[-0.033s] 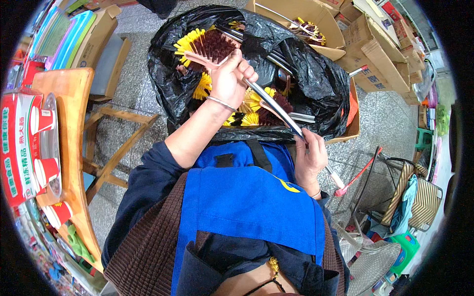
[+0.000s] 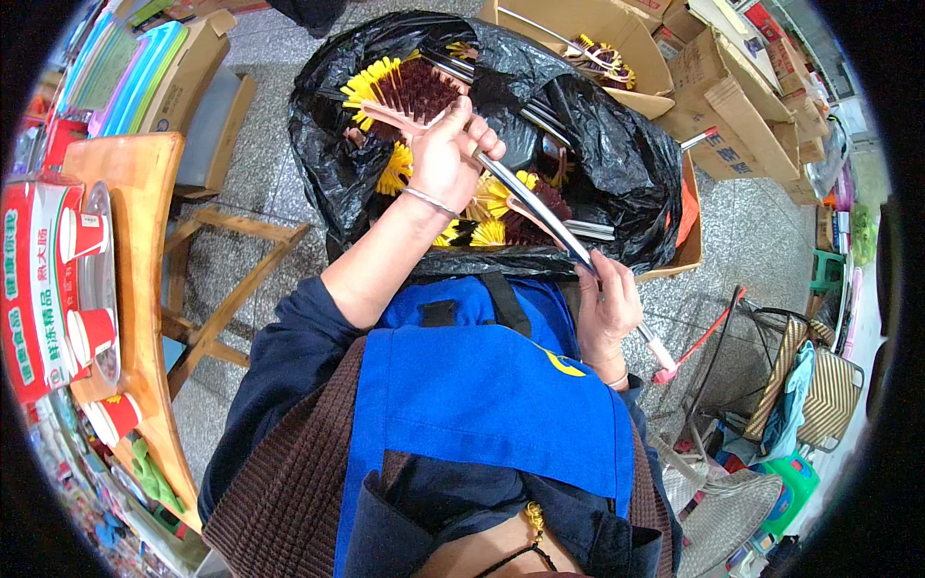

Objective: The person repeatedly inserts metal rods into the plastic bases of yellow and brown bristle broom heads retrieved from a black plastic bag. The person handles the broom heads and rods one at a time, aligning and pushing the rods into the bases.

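A long-handled brush with a pinkish head and yellow and dark brown bristles (image 2: 414, 87) slants across the front of me. My left hand (image 2: 448, 154) is closed round it where the head meets the silver handle (image 2: 525, 197). Lower down to the right, my right hand (image 2: 607, 303) has its fingers wrapped on that same handle. Past it, the handle runs on to a white and pink end (image 2: 658, 354). Beneath the brush, a box lined with a black plastic bag (image 2: 626, 144) holds several similar brush heads (image 2: 491, 231) and metal tubes (image 2: 588, 229).
At the far right stand an open carton (image 2: 636, 99) with more brushes and a cardboard box (image 2: 737, 106). A wooden table (image 2: 145, 241) with red and white cups (image 2: 89, 332) is on the left, beside a wooden frame (image 2: 236, 279). Right, a folded metal cart (image 2: 718, 366) and a green stool (image 2: 795, 491).
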Available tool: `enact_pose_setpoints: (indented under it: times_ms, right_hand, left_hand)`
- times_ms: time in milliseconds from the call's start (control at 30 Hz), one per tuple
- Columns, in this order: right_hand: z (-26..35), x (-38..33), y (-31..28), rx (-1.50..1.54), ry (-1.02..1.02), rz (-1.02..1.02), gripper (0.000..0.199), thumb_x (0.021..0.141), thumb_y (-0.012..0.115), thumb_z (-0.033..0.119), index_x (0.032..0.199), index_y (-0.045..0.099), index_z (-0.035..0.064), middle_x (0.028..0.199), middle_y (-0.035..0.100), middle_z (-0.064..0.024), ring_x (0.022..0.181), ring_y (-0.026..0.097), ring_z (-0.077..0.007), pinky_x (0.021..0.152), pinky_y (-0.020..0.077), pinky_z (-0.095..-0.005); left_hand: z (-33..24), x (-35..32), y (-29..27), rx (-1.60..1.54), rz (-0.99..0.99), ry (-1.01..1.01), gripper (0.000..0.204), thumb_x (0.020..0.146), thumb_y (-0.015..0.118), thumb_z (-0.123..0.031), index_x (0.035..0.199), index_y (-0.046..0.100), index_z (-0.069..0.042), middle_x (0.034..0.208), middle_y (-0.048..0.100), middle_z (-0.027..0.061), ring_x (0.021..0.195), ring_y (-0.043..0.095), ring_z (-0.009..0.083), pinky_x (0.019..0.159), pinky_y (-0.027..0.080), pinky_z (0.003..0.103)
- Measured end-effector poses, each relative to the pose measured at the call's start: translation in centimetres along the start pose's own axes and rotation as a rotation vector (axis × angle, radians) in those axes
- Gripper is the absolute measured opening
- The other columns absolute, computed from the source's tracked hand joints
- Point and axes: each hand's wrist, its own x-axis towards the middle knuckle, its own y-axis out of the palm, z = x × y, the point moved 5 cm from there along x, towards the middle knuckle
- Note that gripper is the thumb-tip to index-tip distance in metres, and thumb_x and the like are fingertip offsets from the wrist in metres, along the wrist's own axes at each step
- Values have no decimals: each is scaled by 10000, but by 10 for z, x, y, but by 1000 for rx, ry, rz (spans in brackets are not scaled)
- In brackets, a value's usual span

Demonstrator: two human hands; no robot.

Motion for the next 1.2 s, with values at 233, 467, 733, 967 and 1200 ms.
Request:
enact_pose_setpoints:
  times_ms: [233,467,733,967,1200]
  right_hand:
    - [-18,-11,23,766,635,434,207,826,697,85,1022,646,39,750,627,-35,593,529,-77,512,398,-212]
    - [-19,-27,37,1343,1101,910,105,881,637,176,948,594,107,678,550,-21,482,385,-44,409,254,-174]
    - [-22,-22,41,1053,889,653,110,873,652,144,935,620,59,667,559,13,510,411,-35,443,278,-170]
    - [-11,-21,37,802,631,417,116,864,654,62,951,626,-9,700,578,31,640,501,-30,566,410,-194]
    - [9,-6,15,-1,22,125,223,773,709,95,976,633,41,756,625,-127,647,617,-296,556,477,-362]
  left_hand:
    - [-6,-8,3,200,15,33,299,973,481,-276,733,457,-100,649,429,13,634,463,164,660,423,345]
    - [-5,-13,16,-20,398,-40,324,988,452,-281,702,446,-129,578,334,-50,554,353,94,566,339,255]
    - [0,-3,-2,13,140,81,298,975,485,-245,702,444,-133,568,325,-53,494,314,83,499,313,255]
    - [6,6,-19,5,-142,143,196,959,520,-201,788,516,-105,563,338,-37,502,328,99,513,333,265]
    - [10,5,-26,-15,-198,138,198,962,517,-206,800,513,-92,581,366,-24,530,376,120,597,457,320]
